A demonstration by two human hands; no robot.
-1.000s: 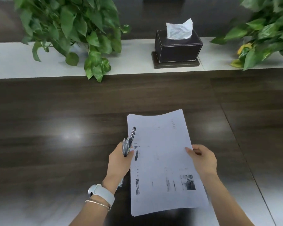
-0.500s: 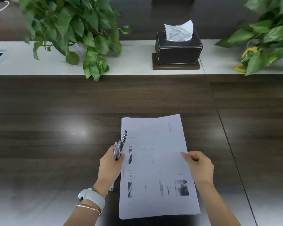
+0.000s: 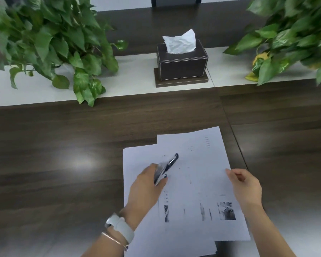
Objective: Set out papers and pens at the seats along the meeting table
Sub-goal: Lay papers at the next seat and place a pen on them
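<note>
A stack of printed white papers (image 3: pixel 143 236) lies on the dark wooden meeting table (image 3: pixel 54 164) in front of me. My right hand (image 3: pixel 246 188) pinches the right edge of the top sheet (image 3: pixel 198 164), which sits shifted up and to the right of the sheets below. My left hand (image 3: pixel 146 186), with a white watch on its wrist, rests over the stack and grips a bundle of pens (image 3: pixel 165 168); their dark tips point up and to the right.
A brown tissue box (image 3: pixel 182 67) stands on the white centre strip (image 3: pixel 133 78) of the table. Leafy green plants hang over that strip at the left (image 3: pixel 50 39) and at the right (image 3: pixel 293 36). A seam in the tabletop (image 3: pixel 233 134) runs just right of the papers.
The top sheet has slid up and to the right off the stack with my right hand. My left hand with the pens has moved right, onto the papers.
</note>
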